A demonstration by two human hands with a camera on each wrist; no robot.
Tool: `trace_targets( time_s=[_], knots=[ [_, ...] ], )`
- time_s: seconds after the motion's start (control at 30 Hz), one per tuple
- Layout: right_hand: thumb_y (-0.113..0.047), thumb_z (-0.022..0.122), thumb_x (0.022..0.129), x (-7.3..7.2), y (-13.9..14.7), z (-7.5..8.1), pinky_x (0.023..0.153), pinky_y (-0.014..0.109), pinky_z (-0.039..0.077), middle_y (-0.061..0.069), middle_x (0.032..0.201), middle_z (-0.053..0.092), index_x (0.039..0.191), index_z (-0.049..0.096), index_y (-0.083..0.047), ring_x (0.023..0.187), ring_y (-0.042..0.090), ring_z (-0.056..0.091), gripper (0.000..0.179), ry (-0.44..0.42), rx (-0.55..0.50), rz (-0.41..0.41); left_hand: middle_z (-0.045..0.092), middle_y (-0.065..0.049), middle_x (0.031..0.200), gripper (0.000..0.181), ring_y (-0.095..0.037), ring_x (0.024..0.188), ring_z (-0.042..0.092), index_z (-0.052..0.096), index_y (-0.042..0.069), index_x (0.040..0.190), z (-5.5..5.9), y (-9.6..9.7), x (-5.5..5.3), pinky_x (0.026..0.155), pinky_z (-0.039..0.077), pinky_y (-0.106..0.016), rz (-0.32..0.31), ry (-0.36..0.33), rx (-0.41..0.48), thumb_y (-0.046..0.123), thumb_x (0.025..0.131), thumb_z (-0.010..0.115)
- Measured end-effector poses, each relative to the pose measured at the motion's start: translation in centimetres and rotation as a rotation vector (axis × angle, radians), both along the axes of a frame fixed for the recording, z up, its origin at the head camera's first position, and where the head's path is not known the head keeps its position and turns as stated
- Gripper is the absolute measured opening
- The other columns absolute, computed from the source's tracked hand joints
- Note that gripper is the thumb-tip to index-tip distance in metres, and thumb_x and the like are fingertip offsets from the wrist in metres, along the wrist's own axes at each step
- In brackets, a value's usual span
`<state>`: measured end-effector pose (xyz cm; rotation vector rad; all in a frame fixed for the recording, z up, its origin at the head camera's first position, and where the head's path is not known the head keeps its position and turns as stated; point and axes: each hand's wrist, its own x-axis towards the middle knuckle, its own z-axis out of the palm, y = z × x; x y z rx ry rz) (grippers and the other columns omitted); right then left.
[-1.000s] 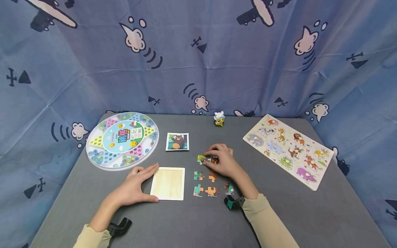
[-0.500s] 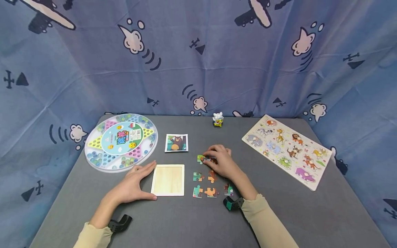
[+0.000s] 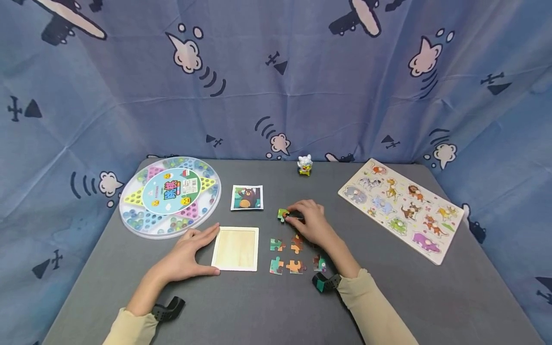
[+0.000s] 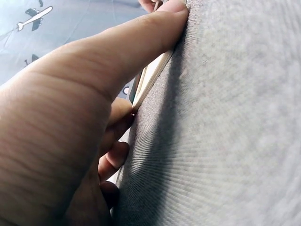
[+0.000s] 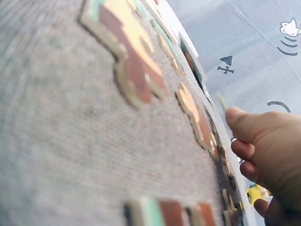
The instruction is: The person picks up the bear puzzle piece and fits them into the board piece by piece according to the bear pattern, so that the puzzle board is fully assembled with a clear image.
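Thumb and fingers of my left hand (image 3: 187, 256) hold the square wooden puzzle tray (image 3: 235, 249) by its left side. In the left wrist view the thumb lies along the tray's edge (image 4: 150, 77), close to the cloth. My right hand (image 3: 314, 224) pinches a green and brown jigsaw piece (image 3: 282, 214) between thumb and fingertips. Only a thin edge of that piece (image 5: 221, 100) shows in the right wrist view. Below the right hand, several loose jigsaw pieces (image 3: 295, 267) lie to the right of the tray. Whatever lies under the right palm is partly hidden.
Behind the tray lies a bear picture card (image 3: 247, 197). A round Chinese checkers box (image 3: 172, 196) stands at the left, an animal puzzle board (image 3: 401, 211) at the right. A small white figurine (image 3: 304, 165) is near the table's (image 3: 267, 311) back edge.
The tray has been pushed slightly away and turned straighter by my left hand. My right hand has shifted the green and brown jigsaw piece a little to the right and back.
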<state>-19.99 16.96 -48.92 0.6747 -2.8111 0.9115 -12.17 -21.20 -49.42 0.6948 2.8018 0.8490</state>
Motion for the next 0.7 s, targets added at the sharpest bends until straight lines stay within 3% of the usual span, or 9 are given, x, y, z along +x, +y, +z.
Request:
trace_targets(
  time_s=[0.37, 0.57, 0.7],
  knots=[
    [-0.023, 0.078, 0.099, -0.2, -0.6, 2.2, 0.104, 0.064, 0.037, 0.011, 0.122, 0.071, 0.121, 0.077, -0.008, 0.119, 0.033, 0.060, 0.027, -0.002, 0.009, -0.001, 0.042, -0.001, 0.169, 0.107, -0.015, 0.113, 0.044, 0.046, 0.014, 0.162, 0.1, 0.2, 0.1, 0.099, 0.045, -0.047, 0.011, 0.009, 0.000, 0.055, 0.076, 0.092],
    [-0.026, 0.076, 0.101, -0.5, -1.6, 3.5, 0.105, 0.063, 0.037, 0.011, 0.125, 0.071, 0.123, 0.077, -0.009, 0.120, 0.032, 0.060, 0.028, -0.002, 0.014, -0.002, 0.041, 0.000, 0.170, 0.106, -0.016, 0.114, 0.044, 0.045, 0.014, 0.163, -0.1, 0.3, 0.1, 0.105, 0.042, -0.053, 0.019, 0.009, -0.012, 0.055, 0.077, 0.092],
    [-0.026, 0.076, 0.101, -0.5, -2.5, 4.1, 0.106, 0.062, 0.038, 0.011, 0.125, 0.071, 0.124, 0.077, -0.008, 0.121, 0.032, 0.060, 0.029, 0.014, 0.010, 0.010, 0.040, -0.001, 0.170, 0.106, -0.018, 0.116, 0.044, 0.044, 0.014, 0.163, -0.1, 0.4, 0.1, 0.103, 0.044, -0.051, 0.019, 0.002, -0.015, 0.057, 0.078, 0.090]
  ],
)
